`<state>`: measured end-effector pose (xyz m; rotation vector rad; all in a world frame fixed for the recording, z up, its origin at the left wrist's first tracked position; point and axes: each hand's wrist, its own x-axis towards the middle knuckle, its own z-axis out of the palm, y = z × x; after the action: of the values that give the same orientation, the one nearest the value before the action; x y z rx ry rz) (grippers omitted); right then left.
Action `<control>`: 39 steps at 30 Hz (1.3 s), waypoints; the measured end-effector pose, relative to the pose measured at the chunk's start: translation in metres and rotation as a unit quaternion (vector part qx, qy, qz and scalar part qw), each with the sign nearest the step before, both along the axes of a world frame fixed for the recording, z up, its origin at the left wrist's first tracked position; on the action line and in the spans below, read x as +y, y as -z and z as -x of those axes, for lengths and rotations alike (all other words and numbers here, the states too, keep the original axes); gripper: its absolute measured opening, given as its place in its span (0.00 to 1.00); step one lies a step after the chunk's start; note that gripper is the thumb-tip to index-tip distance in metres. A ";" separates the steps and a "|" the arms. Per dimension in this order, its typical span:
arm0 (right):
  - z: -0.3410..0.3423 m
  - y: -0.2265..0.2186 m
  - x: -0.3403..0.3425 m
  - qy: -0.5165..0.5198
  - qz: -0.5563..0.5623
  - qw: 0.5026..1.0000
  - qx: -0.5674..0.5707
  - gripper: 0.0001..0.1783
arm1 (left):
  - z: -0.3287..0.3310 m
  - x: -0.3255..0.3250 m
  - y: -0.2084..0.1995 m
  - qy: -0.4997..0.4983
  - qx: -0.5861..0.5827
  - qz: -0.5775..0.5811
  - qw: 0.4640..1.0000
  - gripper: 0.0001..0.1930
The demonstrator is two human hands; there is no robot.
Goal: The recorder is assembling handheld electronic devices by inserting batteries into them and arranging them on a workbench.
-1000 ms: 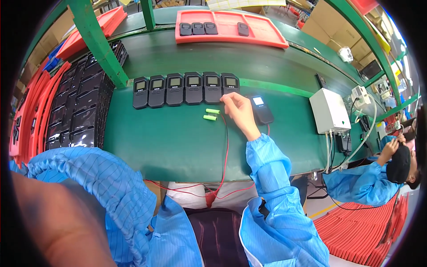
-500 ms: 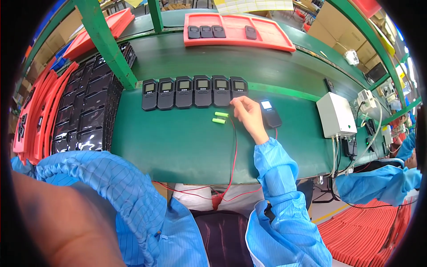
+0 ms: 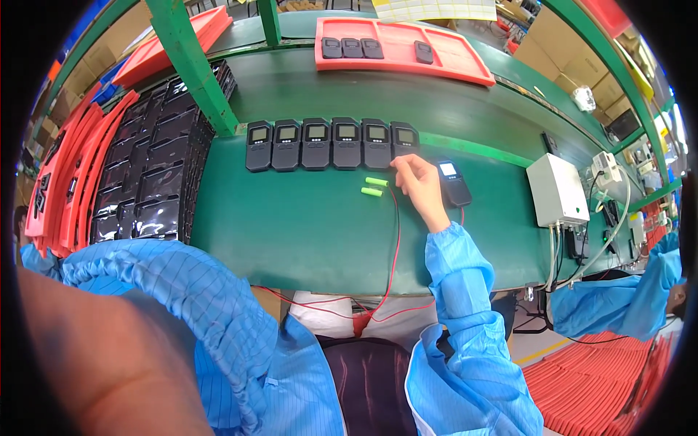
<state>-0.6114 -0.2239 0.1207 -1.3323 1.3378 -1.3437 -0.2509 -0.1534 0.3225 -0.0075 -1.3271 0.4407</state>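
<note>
My right hand (image 3: 420,185) has its fingers bent together at the lower edge of the last black handheld meter (image 3: 406,136) in a row. Whether they grip anything there is hidden. Several similar meters (image 3: 316,145) stretch leftward from it, their small screens grey. Just right of my hand, another black meter (image 3: 456,190) has a lit white screen and a red wire at its lower end. Two green battery-shaped cylinders (image 3: 376,182) lie left of my wrist, with a red wire running off toward me. My left hand (image 3: 109,356) looms blurred at the lower left; its fingers are out of sight.
Black plastic trays (image 3: 145,167) and red trays (image 3: 80,174) are stacked at the left. A red tray (image 3: 465,62) with several small black devices sits beyond the bench (image 3: 305,232). At right stands a white box (image 3: 556,190) with cables; another person's blue sleeve (image 3: 618,305) is nearby.
The whole view has shifted slightly, so the bench things appear farther right. My right hand keeps its place by the last meter, fingers still bent. The left hand looks nearly the same.
</note>
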 end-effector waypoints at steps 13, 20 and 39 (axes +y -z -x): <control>-0.004 0.005 0.000 -0.025 0.021 0.999 0.017 0.13 | -0.034 0.030 -0.012 -0.060 -0.009 0.018 0.998 0.19; -0.008 0.004 0.008 -0.007 0.007 1.000 0.015 0.12 | -0.048 0.036 -0.021 -0.064 -0.020 0.036 0.997 0.19; -0.001 0.003 -0.001 -0.016 0.025 0.999 0.024 0.13 | -0.046 0.035 -0.023 -0.082 -0.023 0.050 0.995 0.19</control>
<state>-0.6100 -0.2253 0.1172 -1.4223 1.3170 -1.3379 -0.2047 -0.1186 0.3458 0.0073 -1.3553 0.6498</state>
